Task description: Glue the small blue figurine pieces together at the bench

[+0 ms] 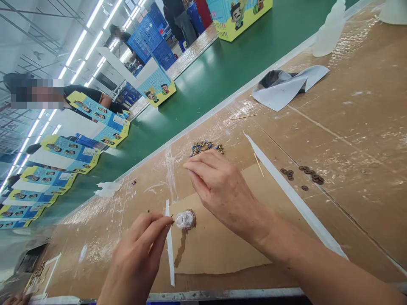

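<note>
My left hand [140, 250] is closed in a pinch, with a tiny dark tip of something showing at the fingertips, too small to name. Just right of those fingertips a small transparent plastic cup [183, 220] with a brownish rim stands on the cardboard sheet [222, 250]. My right hand [219, 186] hovers above the sheet, its thumb and fingers pressed together; whatever is between them is hidden. Beyond its knuckles lies a pile of small brass-and-blue metal parts [203, 146], partly covered by the hand.
Dark round washers [316, 177] lie to the right, near a wooden stick [258, 165] and white tape [295, 199]. Farther back are a grey cloth [289, 87] and a white squeeze bottle [330, 31]. Past the green belt [197, 84] people sit behind printed boxes [159, 87].
</note>
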`<state>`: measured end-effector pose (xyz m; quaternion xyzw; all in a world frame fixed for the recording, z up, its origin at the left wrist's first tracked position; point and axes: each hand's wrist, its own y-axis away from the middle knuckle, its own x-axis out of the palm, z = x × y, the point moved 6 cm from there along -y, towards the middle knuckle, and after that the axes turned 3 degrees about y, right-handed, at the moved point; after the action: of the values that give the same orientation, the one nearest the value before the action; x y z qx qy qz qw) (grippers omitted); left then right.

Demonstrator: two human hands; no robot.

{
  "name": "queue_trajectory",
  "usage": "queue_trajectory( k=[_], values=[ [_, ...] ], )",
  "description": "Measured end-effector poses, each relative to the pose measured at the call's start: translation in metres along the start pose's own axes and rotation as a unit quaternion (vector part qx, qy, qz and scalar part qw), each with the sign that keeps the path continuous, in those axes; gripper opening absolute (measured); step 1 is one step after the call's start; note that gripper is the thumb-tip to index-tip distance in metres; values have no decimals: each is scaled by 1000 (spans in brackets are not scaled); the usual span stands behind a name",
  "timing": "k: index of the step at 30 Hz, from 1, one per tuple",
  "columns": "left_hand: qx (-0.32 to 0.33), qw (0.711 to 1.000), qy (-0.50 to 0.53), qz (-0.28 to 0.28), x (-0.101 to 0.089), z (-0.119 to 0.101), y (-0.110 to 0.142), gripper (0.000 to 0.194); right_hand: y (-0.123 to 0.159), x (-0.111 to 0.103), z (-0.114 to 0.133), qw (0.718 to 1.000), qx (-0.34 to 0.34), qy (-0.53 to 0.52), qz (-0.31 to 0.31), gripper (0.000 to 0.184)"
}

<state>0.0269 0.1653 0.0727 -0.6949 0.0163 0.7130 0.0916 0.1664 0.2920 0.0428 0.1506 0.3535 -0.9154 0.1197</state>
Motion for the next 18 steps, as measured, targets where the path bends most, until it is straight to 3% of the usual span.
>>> queue_trajectory(
  k=[4,8,14,18],
  values=[
    [-117,992,37,-34,-14,22,33,17,1,-2,1,999,-15,-18,-26,19],
    [-251,958,112,-80,-7,55,83,17,2,-6,3,997,-43,-27,-58,17],
    [-393,867,257,-167,33,74,143,16,10,-22,21,992,-87,7,-92,19],
    [-437,800,319,-258,48,66,159,14,48,5,59,989,-146,-22,-9,22]
  ],
)
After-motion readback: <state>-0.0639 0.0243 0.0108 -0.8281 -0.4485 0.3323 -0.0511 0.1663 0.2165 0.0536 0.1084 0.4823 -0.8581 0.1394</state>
